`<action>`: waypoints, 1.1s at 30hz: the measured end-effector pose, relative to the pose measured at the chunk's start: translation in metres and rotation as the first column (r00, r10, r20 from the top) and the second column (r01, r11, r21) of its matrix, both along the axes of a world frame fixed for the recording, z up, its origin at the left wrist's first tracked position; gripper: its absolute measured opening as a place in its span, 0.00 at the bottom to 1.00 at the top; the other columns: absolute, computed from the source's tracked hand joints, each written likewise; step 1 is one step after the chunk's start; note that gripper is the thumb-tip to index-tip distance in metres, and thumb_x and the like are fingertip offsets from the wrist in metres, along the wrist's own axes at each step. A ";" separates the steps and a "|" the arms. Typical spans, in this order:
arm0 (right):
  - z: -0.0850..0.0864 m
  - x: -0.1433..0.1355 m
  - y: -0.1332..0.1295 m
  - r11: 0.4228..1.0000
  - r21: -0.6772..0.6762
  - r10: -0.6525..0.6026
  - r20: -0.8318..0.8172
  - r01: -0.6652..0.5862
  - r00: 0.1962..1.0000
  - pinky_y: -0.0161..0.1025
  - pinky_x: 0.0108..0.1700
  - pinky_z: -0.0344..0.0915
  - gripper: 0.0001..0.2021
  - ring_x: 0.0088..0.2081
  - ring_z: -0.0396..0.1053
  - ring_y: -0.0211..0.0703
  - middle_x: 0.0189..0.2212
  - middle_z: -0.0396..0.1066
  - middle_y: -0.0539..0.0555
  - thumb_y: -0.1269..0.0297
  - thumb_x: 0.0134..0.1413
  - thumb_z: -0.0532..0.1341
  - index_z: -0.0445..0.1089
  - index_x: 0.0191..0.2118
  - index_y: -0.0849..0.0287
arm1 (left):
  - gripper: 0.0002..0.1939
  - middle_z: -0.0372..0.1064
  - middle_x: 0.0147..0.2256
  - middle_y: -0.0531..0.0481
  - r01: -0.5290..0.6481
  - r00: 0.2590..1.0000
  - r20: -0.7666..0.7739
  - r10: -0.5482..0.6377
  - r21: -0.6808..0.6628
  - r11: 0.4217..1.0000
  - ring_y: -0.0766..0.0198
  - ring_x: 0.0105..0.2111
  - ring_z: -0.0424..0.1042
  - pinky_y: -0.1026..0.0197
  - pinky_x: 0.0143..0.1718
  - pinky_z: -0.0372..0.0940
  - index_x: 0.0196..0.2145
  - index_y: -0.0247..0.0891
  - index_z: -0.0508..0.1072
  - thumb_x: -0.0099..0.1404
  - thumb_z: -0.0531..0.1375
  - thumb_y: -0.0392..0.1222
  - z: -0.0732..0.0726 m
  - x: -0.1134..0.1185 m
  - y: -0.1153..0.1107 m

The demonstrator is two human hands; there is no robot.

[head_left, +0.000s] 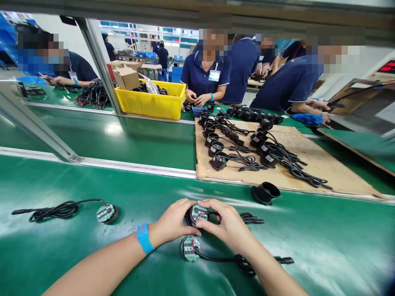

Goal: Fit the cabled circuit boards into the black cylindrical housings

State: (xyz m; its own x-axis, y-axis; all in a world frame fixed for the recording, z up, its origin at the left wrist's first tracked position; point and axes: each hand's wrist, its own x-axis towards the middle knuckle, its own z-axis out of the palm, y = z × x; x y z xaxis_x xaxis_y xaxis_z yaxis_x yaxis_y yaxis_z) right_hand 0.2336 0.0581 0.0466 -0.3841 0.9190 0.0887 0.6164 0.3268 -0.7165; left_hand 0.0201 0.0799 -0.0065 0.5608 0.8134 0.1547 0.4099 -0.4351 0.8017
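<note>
Both my hands hold one round black part with a green circuit board (199,213) on top, just above the green table. My left hand (177,220), with a blue wristband, wraps its left side. My right hand (224,220) grips the right side, its thumb and fingers at the board's edge beside a black cable. Just below my hands lies a second board unit (190,248), its cable running right under my right forearm. A third board unit (107,213) with a coiled cable (58,210) rests at the left. An empty black housing (266,193) stands to the upper right.
Beyond the table's metal rail (138,167), a cardboard sheet (308,144) bears several black housings with coiled cables. A yellow bin (151,102) stands behind a slanted metal post (100,65). Several people in dark blue shirts work across the line.
</note>
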 end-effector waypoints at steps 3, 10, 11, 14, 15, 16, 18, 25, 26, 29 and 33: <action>-0.001 -0.002 -0.008 0.996 0.069 -0.047 -0.023 0.049 0.999 0.45 0.49 0.73 0.18 0.47 0.77 0.49 0.47 0.79 0.53 0.53 0.59 0.67 0.73 0.52 0.52 | 0.37 0.76 0.48 0.46 -0.004 1.000 0.017 0.004 0.028 1.000 0.52 0.47 0.74 0.54 0.50 0.67 0.55 0.41 0.72 0.51 0.77 0.52 0.004 -0.001 -0.002; -0.003 -0.003 -0.007 0.990 0.118 -0.073 -0.057 0.079 0.996 0.47 0.52 0.74 0.18 0.47 0.78 0.51 0.46 0.80 0.54 0.55 0.57 0.69 0.75 0.52 0.53 | 0.38 0.77 0.48 0.44 -0.010 0.997 -0.076 0.018 0.104 0.994 0.48 0.48 0.75 0.49 0.53 0.65 0.54 0.40 0.74 0.49 0.77 0.56 0.012 -0.002 0.004; -0.005 -0.002 -0.006 0.989 0.123 -0.076 -0.074 0.084 0.994 0.47 0.51 0.74 0.18 0.47 0.78 0.51 0.46 0.80 0.54 0.55 0.58 0.69 0.75 0.53 0.53 | 0.37 0.77 0.48 0.44 -0.021 0.996 -0.082 0.032 0.127 0.992 0.47 0.50 0.74 0.47 0.55 0.64 0.54 0.41 0.74 0.50 0.76 0.56 0.012 -0.002 0.006; -0.010 -0.002 -0.003 0.986 0.156 -0.056 -0.072 0.066 0.996 0.47 0.51 0.74 0.20 0.46 0.78 0.51 0.48 0.79 0.56 0.53 0.58 0.68 0.74 0.54 0.54 | 0.36 0.76 0.53 0.43 -0.048 0.993 -0.094 0.067 0.187 0.981 0.44 0.57 0.70 0.41 0.62 0.56 0.55 0.43 0.73 0.52 0.75 0.57 0.011 -0.003 0.008; -0.012 -0.003 -0.003 0.986 0.152 -0.059 -0.062 0.068 0.996 0.46 0.49 0.75 0.20 0.45 0.78 0.51 0.48 0.79 0.56 0.53 0.58 0.68 0.74 0.53 0.54 | 0.38 0.75 0.54 0.42 -0.042 0.991 -0.114 0.064 0.189 0.981 0.43 0.59 0.69 0.39 0.64 0.54 0.55 0.43 0.73 0.50 0.76 0.57 0.011 -0.003 0.008; -0.014 -0.004 -0.002 0.987 0.145 -0.067 -0.057 0.075 0.996 0.46 0.49 0.75 0.19 0.43 0.78 0.51 0.47 0.79 0.56 0.53 0.58 0.67 0.75 0.53 0.54 | 0.39 0.75 0.55 0.42 -0.043 0.989 -0.129 0.068 0.188 0.981 0.42 0.59 0.68 0.37 0.65 0.52 0.55 0.44 0.73 0.49 0.76 0.58 0.010 -0.003 0.009; -0.018 -0.006 -0.001 0.985 0.153 -0.072 -0.072 0.083 0.995 0.45 0.50 0.74 0.20 0.45 0.78 0.51 0.49 0.79 0.57 0.53 0.58 0.66 0.74 0.54 0.55 | 0.39 0.76 0.54 0.43 -0.063 0.986 -0.137 0.090 0.192 0.979 0.42 0.60 0.67 0.34 0.66 0.48 0.56 0.44 0.73 0.49 0.76 0.58 0.008 -0.004 0.009; -0.018 0.014 0.005 0.999 -0.048 0.005 0.025 -0.004 1.000 0.46 0.49 0.73 0.30 0.46 0.76 0.49 0.57 0.73 0.56 0.49 0.60 0.64 0.63 0.66 0.49 | 0.44 0.75 0.55 0.41 -0.060 0.983 -0.162 0.082 0.139 0.988 0.39 0.63 0.65 0.28 0.67 0.41 0.58 0.44 0.71 0.45 0.78 0.57 0.004 -0.008 0.015; -0.017 0.023 0.006 0.998 -0.046 0.033 0.070 -0.030 0.997 0.49 0.54 0.70 0.37 0.52 0.73 0.52 0.62 0.68 0.57 0.49 0.56 0.67 0.57 0.69 0.48 | 0.43 0.75 0.55 0.43 -0.069 0.985 -0.149 0.091 0.151 0.986 0.38 0.63 0.64 0.27 0.67 0.40 0.58 0.45 0.71 0.46 0.78 0.57 0.006 -0.010 0.015; -0.016 0.049 0.010 0.999 0.008 0.027 0.293 -0.031 0.956 0.56 0.61 0.62 0.35 0.59 0.66 0.60 0.61 0.68 0.59 0.55 0.49 0.73 0.65 0.63 0.50 | 0.39 0.77 0.53 0.43 -0.137 0.983 -0.084 0.163 0.251 0.958 0.37 0.65 0.61 0.26 0.67 0.36 0.57 0.46 0.71 0.50 0.76 0.57 0.012 -0.016 0.012; -0.018 0.062 0.016 0.997 0.064 -0.070 0.320 0.053 0.945 0.45 0.41 0.68 0.11 0.38 0.74 0.51 0.37 0.76 0.57 0.55 0.69 0.54 0.68 0.46 0.56 | 0.38 0.73 0.56 0.38 -0.240 0.963 -0.040 0.268 0.333 0.912 0.37 0.66 0.59 0.27 0.68 0.36 0.57 0.41 0.70 0.55 0.72 0.62 0.017 -0.022 0.013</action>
